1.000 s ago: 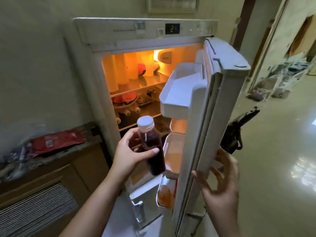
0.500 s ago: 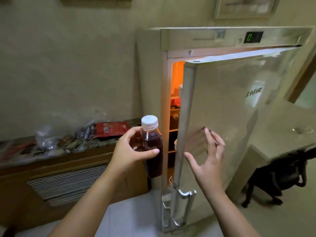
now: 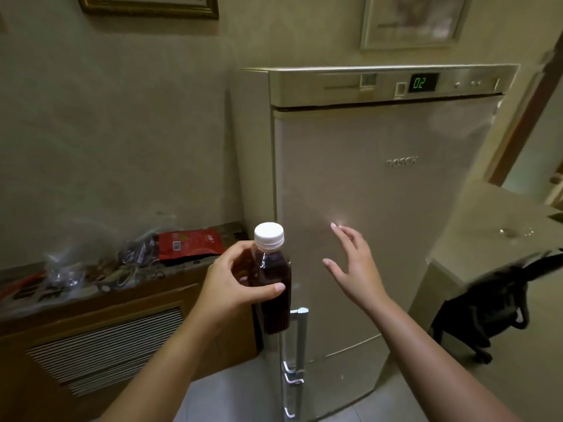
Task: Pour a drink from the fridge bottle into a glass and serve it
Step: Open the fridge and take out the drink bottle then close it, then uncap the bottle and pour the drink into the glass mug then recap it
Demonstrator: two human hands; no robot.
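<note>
The bottle stands upright in the air in front of the lower left edge of the fridge, its white cap on and dark red-brown drink filling it nearly to the shoulder. The left hand is wrapped round its middle, thumb across the front and fingers curled behind, so the bottle's lower part hangs free below the grip. The right hand is spread wide and holds nothing; its fingers point up toward the fridge door, and whether the tips touch the door cannot be told. The door sits flush with the cabinet, under a control strip whose green display reads 02. Vertical metal handles run down the door's left edge, just below the bottle. Left of the fridge a low wooden cabinet with a slatted grille carries a stone-like top, cluttered with a red packet and crumpled clear plastic bags. Right of the fridge a pale counter juts out, and below it a blurred black shape stands on the floor. Two framed pictures hang on the wall above
</note>
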